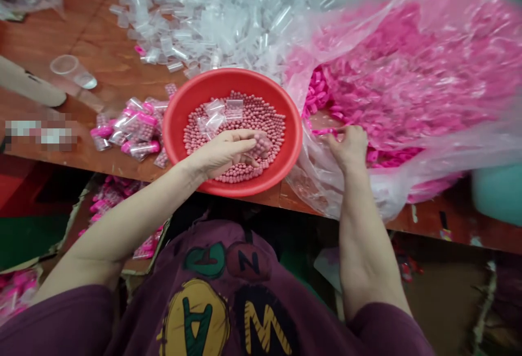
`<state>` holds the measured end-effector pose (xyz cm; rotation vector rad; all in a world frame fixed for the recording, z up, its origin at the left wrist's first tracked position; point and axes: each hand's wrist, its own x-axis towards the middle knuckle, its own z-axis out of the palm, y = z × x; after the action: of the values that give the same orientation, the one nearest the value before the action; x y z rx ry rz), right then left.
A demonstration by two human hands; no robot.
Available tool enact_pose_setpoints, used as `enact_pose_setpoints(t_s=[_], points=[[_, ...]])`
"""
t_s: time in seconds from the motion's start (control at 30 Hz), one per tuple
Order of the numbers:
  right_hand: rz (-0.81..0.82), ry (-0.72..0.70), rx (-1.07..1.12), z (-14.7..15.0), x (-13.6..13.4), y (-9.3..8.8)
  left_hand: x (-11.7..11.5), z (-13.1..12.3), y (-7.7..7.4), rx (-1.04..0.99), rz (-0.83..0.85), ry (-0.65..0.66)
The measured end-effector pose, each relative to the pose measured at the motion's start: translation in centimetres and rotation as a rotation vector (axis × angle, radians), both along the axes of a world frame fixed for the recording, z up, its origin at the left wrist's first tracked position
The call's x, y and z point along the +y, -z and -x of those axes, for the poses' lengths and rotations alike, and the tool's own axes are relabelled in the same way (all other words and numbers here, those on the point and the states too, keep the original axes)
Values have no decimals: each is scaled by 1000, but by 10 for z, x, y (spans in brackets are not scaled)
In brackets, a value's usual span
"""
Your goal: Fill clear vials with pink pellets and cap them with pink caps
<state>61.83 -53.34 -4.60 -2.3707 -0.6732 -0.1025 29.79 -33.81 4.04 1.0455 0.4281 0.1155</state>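
One hand holds one tube over one basin

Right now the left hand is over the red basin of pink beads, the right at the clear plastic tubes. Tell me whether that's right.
Wrong about the right hand: the head view shows it at the plastic bag of pink pieces, not the clear plastic tubes. The left hand is over the red basin of pink beads.
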Motion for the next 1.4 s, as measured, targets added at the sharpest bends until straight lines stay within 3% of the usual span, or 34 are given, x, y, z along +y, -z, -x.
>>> enact_pose_setpoints(t_s=[0.1, 0.27, 0.4, 0.5, 0.63, 0.83, 1.07, 1.4], points=[[-372, -23, 165, 22, 9, -19, -2, 13, -3, -13, 137, -74], [-512, -337, 259, 106, 32, -66, -10, 28, -3, -71, 289, -161], [-297, -660, 106, 175, 53, -92, -19, 34, 5, -104, 333, -193], [-175, -825, -82, 202, 63, -99, -21, 35, 10, -122, 334, -241], [-247, -852, -191, 208, 65, -98, -20, 34, 13, -158, 355, -258], [-400, -734, -46, 212, 66, -91, -19, 32, 15, -178, 376, -246], [-348, -717, 109, 210, 67, -87, -21, 31, 13, -176, 301, -254], [-230, -781, -152, 209, 63, -94, -22, 31, 12, -120, 293, -259]])
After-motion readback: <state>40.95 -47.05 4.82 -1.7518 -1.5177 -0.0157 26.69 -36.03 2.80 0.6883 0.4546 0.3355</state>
